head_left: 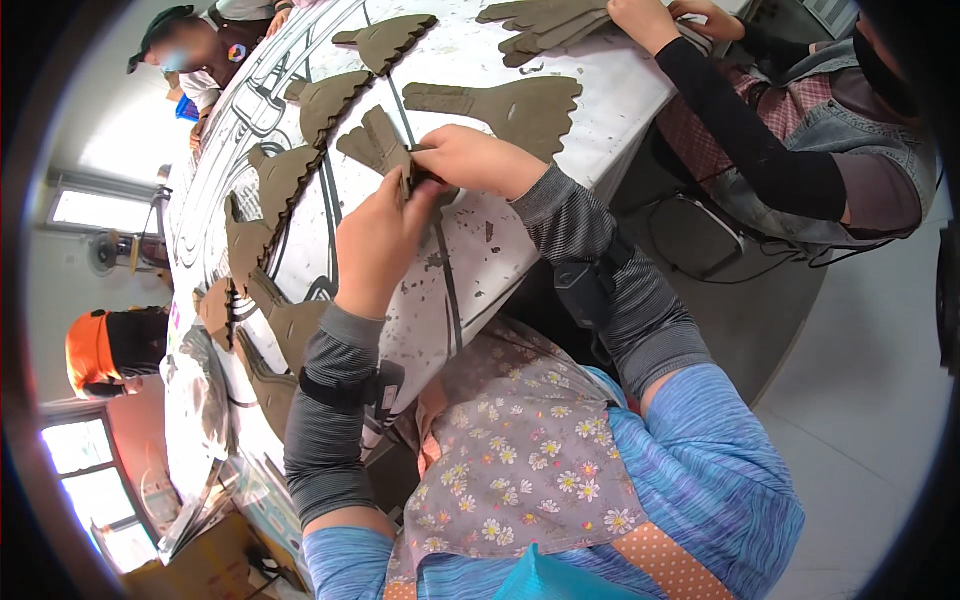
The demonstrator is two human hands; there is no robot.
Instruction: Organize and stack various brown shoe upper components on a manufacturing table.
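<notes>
Both my hands are over the white-covered table (500, 245), closed on a small fan-shaped olive-brown sheet piece (374, 140). My left hand (382, 240) pinches its lower edge from the near side, thumb up. My right hand (478, 160) grips it from the right, fingertips meeting the left hand's. The fingers hide part of the held piece. Just beyond my right hand lies a larger olive-brown fan-shaped piece (510, 108), flat, with a scalloped edge and a narrow handle-like end. To the left, a curved row of similar scalloped pieces (330, 104) runs along the table.
A co-worker's hands (645, 22) are at a stack of olive-brown pieces (550, 28) at the far right. Another person (205, 50) is across the table at far left. A crumpled plastic bag (202, 390) lies on the left edge. A chair (690, 235) stands at right.
</notes>
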